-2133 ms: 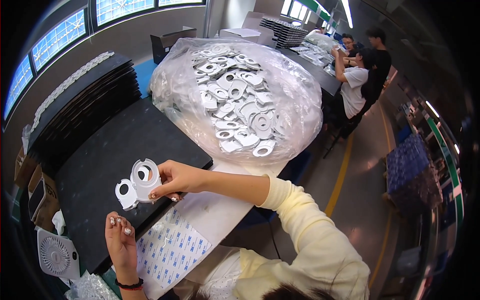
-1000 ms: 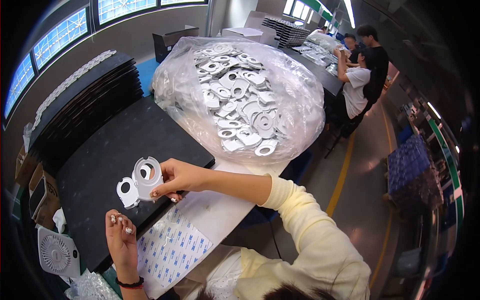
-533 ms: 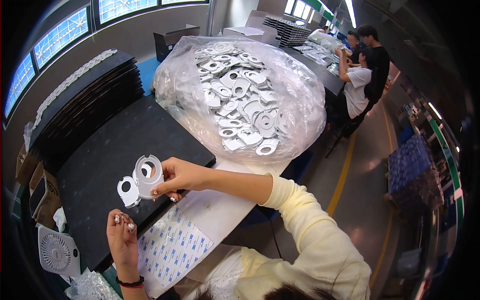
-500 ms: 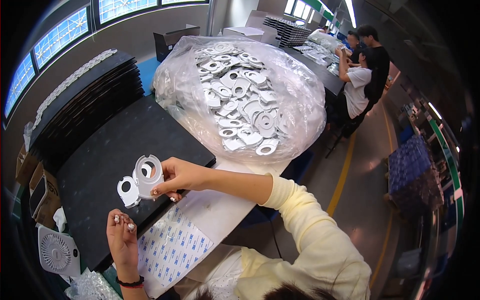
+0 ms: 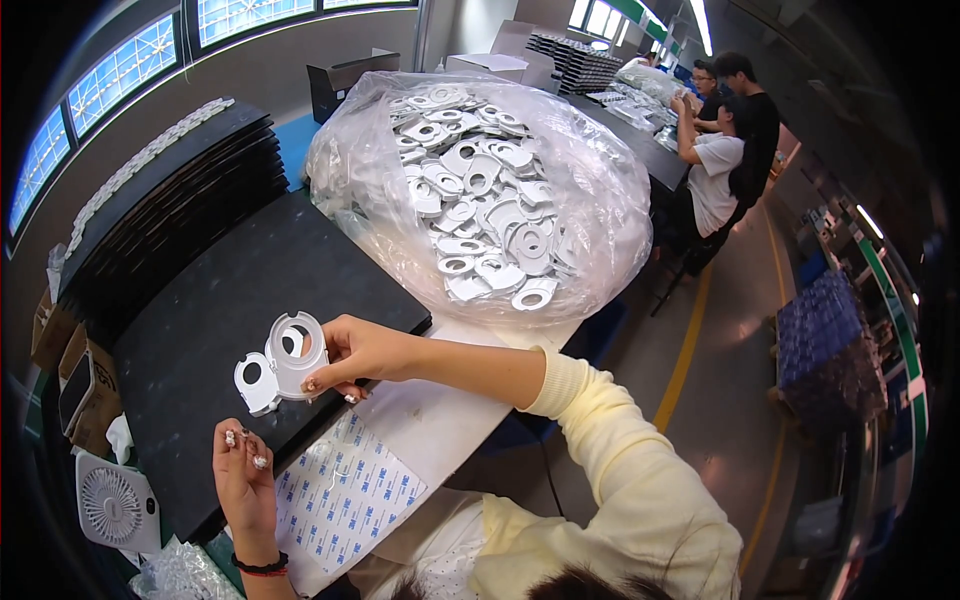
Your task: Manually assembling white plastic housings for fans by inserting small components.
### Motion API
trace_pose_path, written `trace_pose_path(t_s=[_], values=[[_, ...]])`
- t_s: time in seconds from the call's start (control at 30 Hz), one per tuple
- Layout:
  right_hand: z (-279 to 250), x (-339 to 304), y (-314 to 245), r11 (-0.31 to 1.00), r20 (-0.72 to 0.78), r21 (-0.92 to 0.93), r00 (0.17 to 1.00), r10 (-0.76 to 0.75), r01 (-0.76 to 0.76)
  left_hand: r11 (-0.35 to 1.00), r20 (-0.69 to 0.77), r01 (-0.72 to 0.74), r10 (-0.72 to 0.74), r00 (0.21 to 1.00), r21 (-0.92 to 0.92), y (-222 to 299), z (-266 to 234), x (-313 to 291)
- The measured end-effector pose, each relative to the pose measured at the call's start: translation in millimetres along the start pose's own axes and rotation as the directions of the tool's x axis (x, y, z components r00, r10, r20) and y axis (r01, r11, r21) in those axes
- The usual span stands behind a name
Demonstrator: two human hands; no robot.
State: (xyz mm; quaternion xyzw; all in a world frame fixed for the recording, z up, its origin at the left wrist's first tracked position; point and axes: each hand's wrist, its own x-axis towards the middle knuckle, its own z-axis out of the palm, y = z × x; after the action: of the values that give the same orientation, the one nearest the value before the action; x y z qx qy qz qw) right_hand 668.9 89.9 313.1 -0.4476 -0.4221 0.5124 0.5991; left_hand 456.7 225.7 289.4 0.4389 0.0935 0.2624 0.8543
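Observation:
Over the near edge of a black board [image 5: 220, 300], my right hand [image 5: 368, 352] grips a white plastic part [image 5: 284, 378] by its right side. The part has a large ring joined to a smaller flap with a round hole, which points left. Below it, my left hand [image 5: 245, 478] is raised with fingers bent and drawn together. Whatever those fingertips may hold is too small to make out. A sheet with blue print [image 5: 350, 490] lies on the pale tabletop [image 5: 450, 400] between my forearms.
A big clear plastic bag [image 5: 600, 220] of similar white parts stands beyond my right arm. Stacked black boards [image 5: 170, 190] rise at the left, with a small white fan [image 5: 117, 503] nearer me. Several people [image 5: 720, 170] work at a farther table.
My hands and the white part stay almost in place; the left fingertips shift very slightly. In the background, one person's head has turned.

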Motion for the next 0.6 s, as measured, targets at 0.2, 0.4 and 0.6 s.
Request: trace_pose_path(t_s=[0.2,0.4,0.6], values=[[-0.9,-0.2,-0.1,1.000,0.000,-0.005,1.000,0.002,-0.002,1.000,-0.002,-0.002,0.002,1.000,0.007,-0.5,0.5,0.1],[-3.6,-0.2,-0.9,1.000,-0.013,-0.016,1.000,-0.007,0.007,1.000,0.002,-0.006,0.006,1.000,0.027,-1.9,1.9,3.7],[4.5,4.1,-3.1,0.999,-0.014,-0.032,1.000,0.008,-0.008,0.995,-0.057,0.028,-0.023,0.998,0.091,4.8,4.5,-3.8]])
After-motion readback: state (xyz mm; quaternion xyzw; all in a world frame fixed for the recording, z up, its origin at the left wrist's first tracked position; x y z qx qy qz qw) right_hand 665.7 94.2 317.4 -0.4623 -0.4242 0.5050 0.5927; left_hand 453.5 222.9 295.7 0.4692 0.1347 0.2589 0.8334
